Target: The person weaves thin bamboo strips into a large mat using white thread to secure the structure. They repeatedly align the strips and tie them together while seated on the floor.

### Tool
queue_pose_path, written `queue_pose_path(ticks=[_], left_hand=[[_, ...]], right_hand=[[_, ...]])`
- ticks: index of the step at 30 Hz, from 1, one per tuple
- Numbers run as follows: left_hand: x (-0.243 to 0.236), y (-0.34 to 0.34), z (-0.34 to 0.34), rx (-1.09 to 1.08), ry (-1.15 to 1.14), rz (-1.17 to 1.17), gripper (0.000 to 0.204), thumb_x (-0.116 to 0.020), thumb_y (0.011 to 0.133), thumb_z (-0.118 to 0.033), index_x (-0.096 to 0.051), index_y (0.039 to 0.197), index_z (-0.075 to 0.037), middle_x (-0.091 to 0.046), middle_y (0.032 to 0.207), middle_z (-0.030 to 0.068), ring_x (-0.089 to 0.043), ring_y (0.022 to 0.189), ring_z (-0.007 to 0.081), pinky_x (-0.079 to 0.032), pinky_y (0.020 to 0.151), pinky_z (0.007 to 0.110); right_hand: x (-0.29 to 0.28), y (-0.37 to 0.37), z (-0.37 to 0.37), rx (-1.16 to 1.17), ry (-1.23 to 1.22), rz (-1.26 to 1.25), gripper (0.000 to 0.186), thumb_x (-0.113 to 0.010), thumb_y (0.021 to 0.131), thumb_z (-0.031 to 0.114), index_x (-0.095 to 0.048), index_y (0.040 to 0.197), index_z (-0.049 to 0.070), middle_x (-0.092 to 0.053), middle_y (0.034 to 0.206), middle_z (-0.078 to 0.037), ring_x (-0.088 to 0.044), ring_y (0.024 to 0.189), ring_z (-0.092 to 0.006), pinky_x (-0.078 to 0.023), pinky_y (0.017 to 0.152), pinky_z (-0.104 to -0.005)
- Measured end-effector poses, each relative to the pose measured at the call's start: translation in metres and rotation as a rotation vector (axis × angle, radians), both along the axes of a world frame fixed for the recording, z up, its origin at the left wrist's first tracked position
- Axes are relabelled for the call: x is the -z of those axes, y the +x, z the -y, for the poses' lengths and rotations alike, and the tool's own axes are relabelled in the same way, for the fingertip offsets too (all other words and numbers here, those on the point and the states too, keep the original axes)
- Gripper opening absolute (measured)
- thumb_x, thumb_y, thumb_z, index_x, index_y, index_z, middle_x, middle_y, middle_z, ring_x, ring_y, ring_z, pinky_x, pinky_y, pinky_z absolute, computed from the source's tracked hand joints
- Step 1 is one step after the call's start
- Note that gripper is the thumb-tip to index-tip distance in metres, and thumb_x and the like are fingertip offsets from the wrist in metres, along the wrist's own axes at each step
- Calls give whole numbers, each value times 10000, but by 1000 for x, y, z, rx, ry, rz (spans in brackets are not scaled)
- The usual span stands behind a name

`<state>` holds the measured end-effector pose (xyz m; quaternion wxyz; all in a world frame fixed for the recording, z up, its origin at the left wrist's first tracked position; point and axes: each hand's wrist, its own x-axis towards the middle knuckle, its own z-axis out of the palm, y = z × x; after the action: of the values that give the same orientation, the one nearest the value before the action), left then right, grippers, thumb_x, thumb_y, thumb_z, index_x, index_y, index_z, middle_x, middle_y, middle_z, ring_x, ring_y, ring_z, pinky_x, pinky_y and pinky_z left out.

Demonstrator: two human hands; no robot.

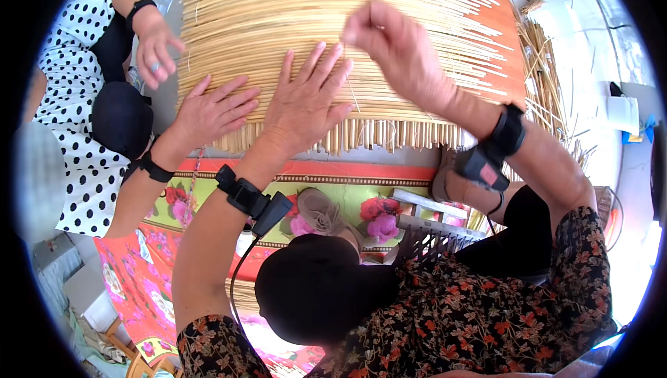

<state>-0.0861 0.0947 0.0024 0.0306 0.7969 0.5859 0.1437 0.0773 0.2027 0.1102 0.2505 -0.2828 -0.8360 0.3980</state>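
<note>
A mat of pale, straight reed stalks [278,13] lies on the work surface before me. My left hand [299,107] rests flat on its near part, fingers stretched out and pointing away from me. Raised above the mat, just right of those fingertips, is my right hand [403,51]. Its thumb and fingers are pinched together and a little blurred; what they hold, if anything, cannot be made out. A thin pale strand [353,89] lies on the stalks between my two hands. Cut stalk ends [375,136] line the mat's near edge.
At the left a co-worker in a dotted top [83,162] has one hand [215,110] flat on the mat beside mine and another hand [156,55] lifted. Loose stalks [545,79] stand at the right. A flowered cloth [323,169] lies below, beside a small stool [431,222].
</note>
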Motion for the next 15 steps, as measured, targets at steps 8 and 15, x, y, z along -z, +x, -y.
queue_pose_path(ticks=[8,15], left_hand=[[9,-4,12,8,47,19,713,-527,995,-520,-401,1566,-111,-312,1666,103,-230,1563,291,-137,1258,588],[14,-5,16,-8,50,0,697,-507,1008,-525,-381,1586,-156,-277,1687,77,-212,1571,274,-129,1262,583]], right_hand=[[-26,20,-60,-361,-536,-16,199,-534,1083,256,-570,1051,63,-662,853,-69,-699,699,-144,-618,639,-282],[-97,12,-100,17,-687,-309,150,-560,1066,186,-551,972,70,-565,744,6,-542,610,-111,-501,568,-245]])
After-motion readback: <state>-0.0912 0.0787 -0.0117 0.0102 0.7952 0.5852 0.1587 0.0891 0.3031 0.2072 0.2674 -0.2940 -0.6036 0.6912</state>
